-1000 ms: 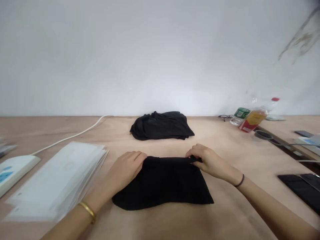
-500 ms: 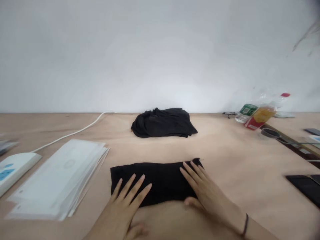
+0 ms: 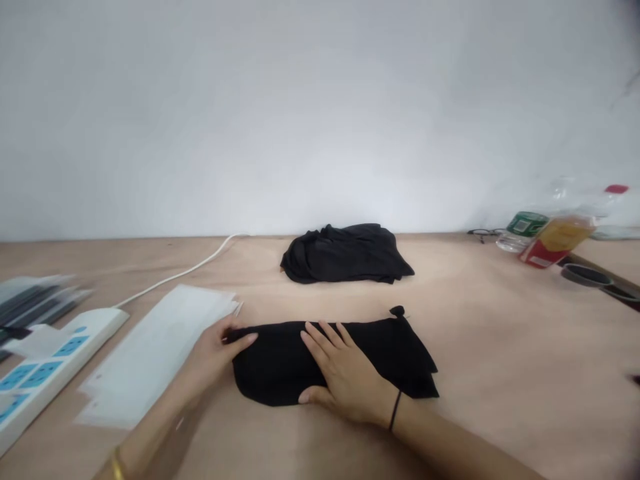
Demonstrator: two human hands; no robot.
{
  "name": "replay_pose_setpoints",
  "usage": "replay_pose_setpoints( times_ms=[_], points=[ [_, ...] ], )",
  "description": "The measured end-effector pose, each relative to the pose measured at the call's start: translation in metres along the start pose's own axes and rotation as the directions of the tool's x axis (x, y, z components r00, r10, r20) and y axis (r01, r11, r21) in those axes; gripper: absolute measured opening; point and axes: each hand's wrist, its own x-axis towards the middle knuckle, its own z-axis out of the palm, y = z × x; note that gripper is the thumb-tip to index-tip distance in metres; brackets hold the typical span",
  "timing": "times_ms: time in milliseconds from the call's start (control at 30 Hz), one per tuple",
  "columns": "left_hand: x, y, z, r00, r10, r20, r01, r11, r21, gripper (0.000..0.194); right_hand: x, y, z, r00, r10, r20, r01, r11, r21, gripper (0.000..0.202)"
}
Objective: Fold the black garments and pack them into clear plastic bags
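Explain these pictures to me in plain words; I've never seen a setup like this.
There is no robot here: a person works bare-handed, and a camera worn on the head looks forward and down. All the pictures come from that one camera, moments apart.

The left hand pinches the upper left corner of a folded black cloth; the right hand lies spread on it. Behind, by the wall, sits a second, crumpled black cloth. Left are clear plastic sleeves and a white power strip; right, two bottles, one with a green label, one with a red cap.
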Motion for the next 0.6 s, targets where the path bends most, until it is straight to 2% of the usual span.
replay_pose_setpoints(
  times_ms=[33, 100, 167, 267, 300, 367, 433, 500, 600],
  points=[
    [-0.006, -0.003, -0.004, 0.997, -0.067, -0.040, 0.061, 0.990, -0.126, 0.034, 0.000, 0.002, 0.003, 1.000, 0.008, 0.004, -0.008, 1.000, 0.008, 0.081],
    [-0.018, -0.009, -0.008, 0.974, -0.207, -0.092, 0.157, 0.911, -0.380, 0.038, -0.003, 0.005, 0.005, 1.000, 0.023, 0.004, -0.023, 1.000, 0.019, 0.082],
    [-0.029, -0.012, -0.006, 0.951, -0.302, -0.061, 0.232, 0.831, -0.505, 0.041, -0.004, 0.006, 0.005, 0.999, 0.033, 0.002, -0.033, 0.999, 0.025, 0.084],
    [-0.035, -0.012, 0.000, 0.932, -0.355, 0.074, 0.347, 0.814, -0.466, 0.042, -0.004, 0.004, 0.005, 0.999, 0.036, -0.002, -0.036, 0.999, 0.026, 0.087],
    [-0.035, -0.011, 0.002, 0.936, -0.344, 0.070, 0.336, 0.821, -0.461, 0.040, -0.004, 0.003, 0.005, 0.999, 0.036, -0.004, -0.035, 0.999, 0.023, 0.087],
    [-0.032, -0.007, 0.005, 0.952, -0.303, -0.031, 0.241, 0.813, -0.531, 0.033, -0.003, 0.003, 0.006, 0.999, 0.032, -0.007, -0.032, 0.999, 0.014, 0.085],
    [-0.029, -0.002, 0.006, 0.948, -0.290, -0.133, 0.144, 0.761, -0.632, 0.031, -0.002, 0.004, 0.007, 0.999, 0.035, -0.015, -0.035, 0.999, 0.002, 0.084],
    [-0.029, 0.001, 0.010, 0.934, -0.337, -0.117, 0.176, 0.720, -0.671, 0.030, -0.003, 0.005, 0.007, 0.999, 0.041, -0.020, -0.041, 0.999, -0.007, 0.084],
    [-0.032, -0.001, 0.018, 0.929, -0.369, -0.017, 0.289, 0.757, -0.586, 0.040, -0.006, 0.001, 0.008, 0.997, 0.061, -0.042, -0.062, 0.998, -0.026, 0.085]
  ],
)
